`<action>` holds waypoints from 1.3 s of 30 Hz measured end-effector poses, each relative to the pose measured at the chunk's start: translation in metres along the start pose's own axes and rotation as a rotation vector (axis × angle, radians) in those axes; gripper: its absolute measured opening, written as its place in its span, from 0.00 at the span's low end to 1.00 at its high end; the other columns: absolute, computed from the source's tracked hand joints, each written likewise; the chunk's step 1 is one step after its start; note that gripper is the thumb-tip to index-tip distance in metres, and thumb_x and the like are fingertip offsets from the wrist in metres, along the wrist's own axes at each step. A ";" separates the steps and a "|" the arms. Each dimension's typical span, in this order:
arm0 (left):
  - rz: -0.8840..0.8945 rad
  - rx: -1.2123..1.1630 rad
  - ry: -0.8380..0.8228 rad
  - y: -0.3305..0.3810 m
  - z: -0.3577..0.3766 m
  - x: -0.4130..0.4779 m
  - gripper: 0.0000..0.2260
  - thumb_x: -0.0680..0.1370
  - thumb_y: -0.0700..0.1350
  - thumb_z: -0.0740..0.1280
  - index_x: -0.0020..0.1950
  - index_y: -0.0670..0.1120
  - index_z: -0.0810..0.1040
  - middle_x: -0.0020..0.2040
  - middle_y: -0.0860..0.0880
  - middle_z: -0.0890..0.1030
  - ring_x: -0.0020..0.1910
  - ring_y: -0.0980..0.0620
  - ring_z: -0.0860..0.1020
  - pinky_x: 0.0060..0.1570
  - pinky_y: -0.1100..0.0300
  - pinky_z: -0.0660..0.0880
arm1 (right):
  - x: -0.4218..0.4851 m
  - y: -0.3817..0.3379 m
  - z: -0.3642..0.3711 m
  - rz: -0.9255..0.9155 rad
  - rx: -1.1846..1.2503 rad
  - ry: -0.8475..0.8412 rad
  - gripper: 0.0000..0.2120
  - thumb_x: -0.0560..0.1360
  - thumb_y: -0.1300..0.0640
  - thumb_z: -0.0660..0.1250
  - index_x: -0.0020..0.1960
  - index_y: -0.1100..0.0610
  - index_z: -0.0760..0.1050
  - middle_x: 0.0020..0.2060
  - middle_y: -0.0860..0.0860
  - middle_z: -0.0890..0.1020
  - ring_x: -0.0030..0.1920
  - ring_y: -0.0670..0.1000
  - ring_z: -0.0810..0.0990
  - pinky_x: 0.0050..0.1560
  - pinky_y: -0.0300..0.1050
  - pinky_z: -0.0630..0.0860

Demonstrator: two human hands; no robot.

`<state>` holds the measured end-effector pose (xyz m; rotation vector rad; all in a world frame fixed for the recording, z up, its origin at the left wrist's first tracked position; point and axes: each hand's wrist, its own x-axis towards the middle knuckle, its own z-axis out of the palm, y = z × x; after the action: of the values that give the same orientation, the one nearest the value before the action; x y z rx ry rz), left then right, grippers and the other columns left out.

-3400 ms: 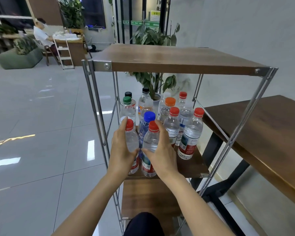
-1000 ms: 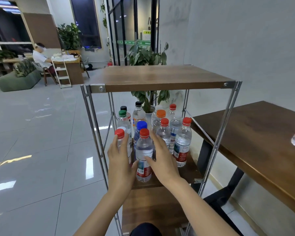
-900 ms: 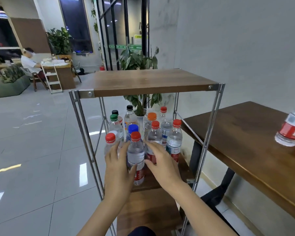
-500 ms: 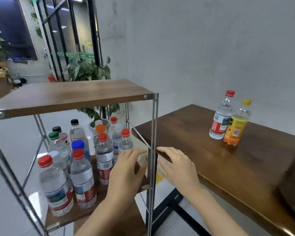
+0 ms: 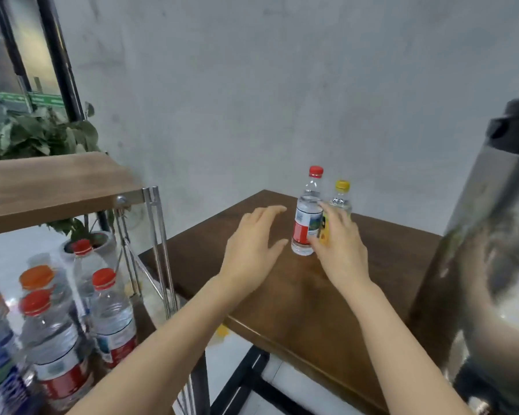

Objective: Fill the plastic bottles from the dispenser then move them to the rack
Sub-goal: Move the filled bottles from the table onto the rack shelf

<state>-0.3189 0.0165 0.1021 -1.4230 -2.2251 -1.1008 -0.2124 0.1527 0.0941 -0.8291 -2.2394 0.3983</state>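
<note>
Grey concrete wall (image 5: 252,85) backs a dark wooden table (image 5: 282,301), with a blurred steel dispenser (image 5: 486,265) looming at near right. At left stands a metal-framed rack (image 5: 42,187), its lower shelf crowded with upright capped bottles (image 5: 111,313). The left hand (image 5: 252,250) hovers over the table, fingers spread wide, just left of the red-capped bottle (image 5: 307,217). The right hand (image 5: 339,250) reaches against that bottle and the yellow-capped bottle (image 5: 340,199) beside it; whether it grips either cannot be told. Both bottles stand upright at the table's far end, caps pointing up.
</note>
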 end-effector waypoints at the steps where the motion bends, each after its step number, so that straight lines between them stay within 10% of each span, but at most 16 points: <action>1: 0.008 -0.007 -0.022 0.001 0.007 0.015 0.26 0.78 0.47 0.69 0.74 0.54 0.65 0.71 0.55 0.70 0.69 0.55 0.67 0.64 0.54 0.71 | 0.010 0.005 0.001 0.010 -0.024 0.016 0.33 0.76 0.55 0.70 0.77 0.48 0.59 0.73 0.49 0.65 0.71 0.53 0.66 0.57 0.53 0.74; 12: 0.160 0.105 -0.206 -0.004 0.080 0.147 0.47 0.71 0.43 0.77 0.80 0.50 0.48 0.76 0.45 0.61 0.69 0.40 0.65 0.59 0.46 0.73 | 0.099 0.047 0.018 0.157 -0.060 -0.074 0.55 0.72 0.57 0.76 0.79 0.44 0.35 0.77 0.55 0.55 0.72 0.63 0.61 0.61 0.57 0.70; 20: 0.150 -0.103 -0.236 -0.029 0.120 0.173 0.50 0.69 0.41 0.79 0.80 0.51 0.49 0.76 0.44 0.64 0.69 0.41 0.68 0.63 0.44 0.72 | 0.115 0.074 0.034 0.079 0.026 -0.065 0.57 0.70 0.60 0.77 0.78 0.40 0.36 0.72 0.54 0.64 0.61 0.58 0.77 0.55 0.57 0.78; 25: 0.147 -0.388 -0.248 -0.032 0.132 0.174 0.50 0.66 0.32 0.78 0.78 0.47 0.50 0.65 0.52 0.68 0.50 0.59 0.77 0.46 0.77 0.72 | 0.114 0.080 0.040 0.076 0.146 -0.020 0.54 0.70 0.65 0.76 0.78 0.42 0.41 0.74 0.53 0.63 0.67 0.56 0.73 0.62 0.54 0.76; 28: 0.126 -0.438 -0.246 -0.035 0.134 0.172 0.49 0.67 0.33 0.78 0.78 0.49 0.51 0.56 0.55 0.73 0.45 0.65 0.76 0.41 0.79 0.70 | 0.114 0.081 0.040 0.096 0.153 -0.023 0.52 0.70 0.65 0.76 0.77 0.42 0.44 0.71 0.55 0.64 0.65 0.56 0.73 0.62 0.53 0.75; 39: 0.160 -0.449 -0.087 -0.025 0.128 0.127 0.44 0.69 0.35 0.75 0.74 0.60 0.54 0.65 0.50 0.73 0.58 0.48 0.76 0.59 0.49 0.76 | 0.078 0.072 0.036 0.053 0.097 0.107 0.46 0.72 0.60 0.76 0.74 0.40 0.48 0.65 0.56 0.70 0.58 0.58 0.78 0.52 0.52 0.79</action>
<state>-0.3806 0.1863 0.0804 -1.8165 -1.9500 -1.5752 -0.2483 0.2563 0.0733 -0.8405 -2.0865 0.4721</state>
